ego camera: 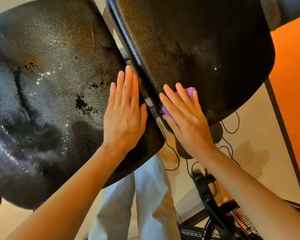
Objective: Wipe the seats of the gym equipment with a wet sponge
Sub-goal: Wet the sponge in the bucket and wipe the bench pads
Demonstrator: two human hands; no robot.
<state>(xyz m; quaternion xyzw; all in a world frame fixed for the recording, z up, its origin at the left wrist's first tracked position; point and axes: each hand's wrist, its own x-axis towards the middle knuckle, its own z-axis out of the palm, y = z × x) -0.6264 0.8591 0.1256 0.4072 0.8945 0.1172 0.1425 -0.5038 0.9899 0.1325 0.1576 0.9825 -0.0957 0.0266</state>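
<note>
Our flat, open right hand (185, 116) presses the soft, squashy purple sponge (189, 91) onto the right black textured vinyl pad (206, 49), while our open left hand (125, 108) steadies the worn left pad (50, 84).

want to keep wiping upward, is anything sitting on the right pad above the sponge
Nothing visible does. The right hand presses the purple sponge flat near the right pad's lower edge; the pad above it is bare.
</note>
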